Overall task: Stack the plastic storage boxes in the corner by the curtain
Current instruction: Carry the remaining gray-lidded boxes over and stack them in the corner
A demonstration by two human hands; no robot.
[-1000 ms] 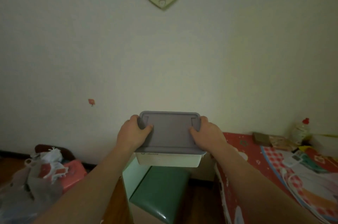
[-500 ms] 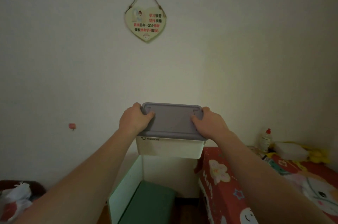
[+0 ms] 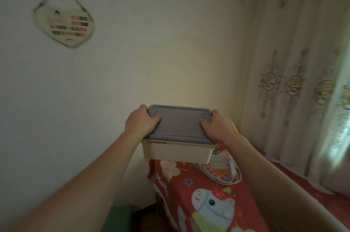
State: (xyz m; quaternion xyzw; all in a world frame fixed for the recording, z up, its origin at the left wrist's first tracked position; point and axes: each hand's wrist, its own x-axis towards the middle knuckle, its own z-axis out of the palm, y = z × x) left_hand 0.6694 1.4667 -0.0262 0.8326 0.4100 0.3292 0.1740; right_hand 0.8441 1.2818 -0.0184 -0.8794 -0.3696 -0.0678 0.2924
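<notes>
I carry a cream plastic storage box (image 3: pixel 177 152) with a grey lid (image 3: pixel 180 123) in front of me, in the air above the far end of a red table. My left hand (image 3: pixel 141 122) grips its left end, thumb on the lid and fingers under the rim. My right hand (image 3: pixel 217 125) grips the right end the same way. The patterned curtain (image 3: pixel 295 80) hangs to the right, and the wall corner lies just beyond the box.
A table with a red cartoon-print cloth (image 3: pixel 208 199) runs from the corner toward me, with a white cable (image 3: pixel 225 176) and a small white item lying under the box. A heart-shaped sign (image 3: pixel 64 25) hangs on the wall. A green seat (image 3: pixel 117 218) shows at the bottom.
My view has swung to the right: the sign slid left, the curtain and corner came into sight. The box, still held by both hands, now hangs over the red table.
</notes>
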